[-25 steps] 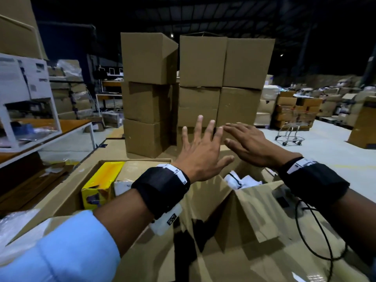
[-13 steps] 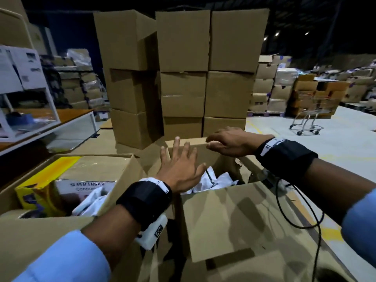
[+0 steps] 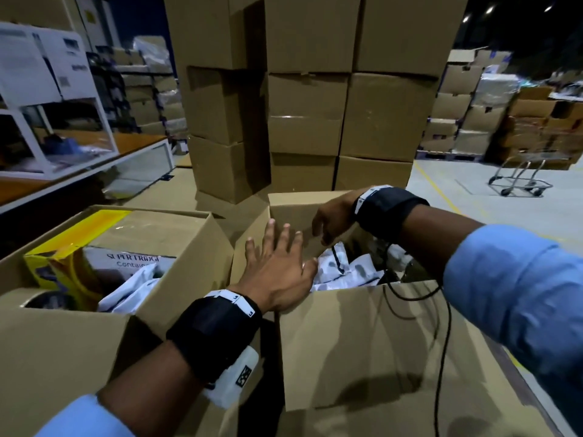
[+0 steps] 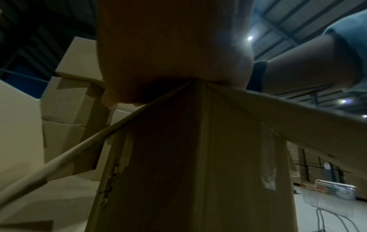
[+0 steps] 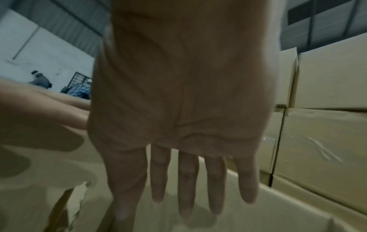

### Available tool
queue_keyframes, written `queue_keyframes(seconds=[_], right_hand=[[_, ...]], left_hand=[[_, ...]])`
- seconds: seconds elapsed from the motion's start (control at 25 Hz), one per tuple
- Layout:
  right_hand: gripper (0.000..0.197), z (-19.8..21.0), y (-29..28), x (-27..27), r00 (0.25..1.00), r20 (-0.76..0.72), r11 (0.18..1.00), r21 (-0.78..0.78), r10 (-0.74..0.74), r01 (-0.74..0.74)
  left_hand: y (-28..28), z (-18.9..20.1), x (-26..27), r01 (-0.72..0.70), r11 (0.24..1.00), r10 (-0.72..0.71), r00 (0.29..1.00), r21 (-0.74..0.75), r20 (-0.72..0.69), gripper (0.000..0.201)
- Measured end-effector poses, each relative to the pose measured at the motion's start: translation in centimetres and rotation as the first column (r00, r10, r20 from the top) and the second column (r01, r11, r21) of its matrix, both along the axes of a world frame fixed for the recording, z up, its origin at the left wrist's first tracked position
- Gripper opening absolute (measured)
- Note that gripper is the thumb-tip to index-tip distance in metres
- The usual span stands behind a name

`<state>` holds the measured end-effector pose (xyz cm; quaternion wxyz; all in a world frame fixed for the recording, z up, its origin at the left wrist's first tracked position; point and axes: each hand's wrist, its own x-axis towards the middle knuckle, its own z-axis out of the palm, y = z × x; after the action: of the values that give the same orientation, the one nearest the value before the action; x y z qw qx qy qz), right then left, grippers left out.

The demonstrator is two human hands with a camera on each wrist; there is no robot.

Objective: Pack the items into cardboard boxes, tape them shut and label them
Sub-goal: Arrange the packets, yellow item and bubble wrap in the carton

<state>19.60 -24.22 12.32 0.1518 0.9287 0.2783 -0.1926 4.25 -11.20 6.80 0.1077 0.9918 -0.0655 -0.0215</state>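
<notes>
While the stack point(image 3: 303, 99) of sealed cartons towers at the back, the open box point(image 3: 362, 342) stands just in front of it, its near flap raised toward the camera and its far flap point(image 3: 293, 209) upright against the stack. Left of the box, touching it, a second box point(image 3: 63, 357) holds a yellow pack point(image 3: 60, 263), a white carton point(image 3: 132, 260) and white bags. Farther left of the box runs a desk point(image 3: 94, 152) with a white rack on it. Right of the box, well apart on the floor, sits a trolley point(image 3: 520, 181). Inside the box lie white bags point(image 3: 344, 266), crumpled. Over the box's left near corner the left hand point(image 3: 277, 266) rests its heel on the rim, fingers spread and straight, holding nothing. Over the box's far side the right hand point(image 3: 331, 219) hangs at the far flap, fingers point(image 5: 188, 180) extended downward and released, gripping nothing; whether they touch the flap I cannot tell. A black cable point(image 3: 441, 326) dangles from the right wrist across the near flap.
</notes>
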Motion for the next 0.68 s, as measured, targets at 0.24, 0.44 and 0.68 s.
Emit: queue_keyframes(seconds=[0.24, 0.44, 0.68], right_hand=[[0.066, -5.6, -1.0, 2.7, 1.0, -0.007, 1.0, -0.007, 0.014, -0.014], [0.075, -9.3, -1.4, 3.3, 0.993, -0.08, 0.993, -0.086, -0.091, 0.084], [0.082, -10.1, -2.1, 3.9, 0.997, -0.062, 0.999, -0.028, 0.034, -0.036]], left_hand=[[0.2, -0.3, 0.3, 0.008, 1.0, -0.008, 1.0, -0.014, -0.012, 0.068], [0.3, -0.4, 0.5, 0.016, 1.0, -0.016, 1.0, -0.004, -0.012, 0.069], [0.3, -0.4, 0.6, 0.014, 1.0, -0.014, 1.0, 0.008, -0.021, 0.069]])
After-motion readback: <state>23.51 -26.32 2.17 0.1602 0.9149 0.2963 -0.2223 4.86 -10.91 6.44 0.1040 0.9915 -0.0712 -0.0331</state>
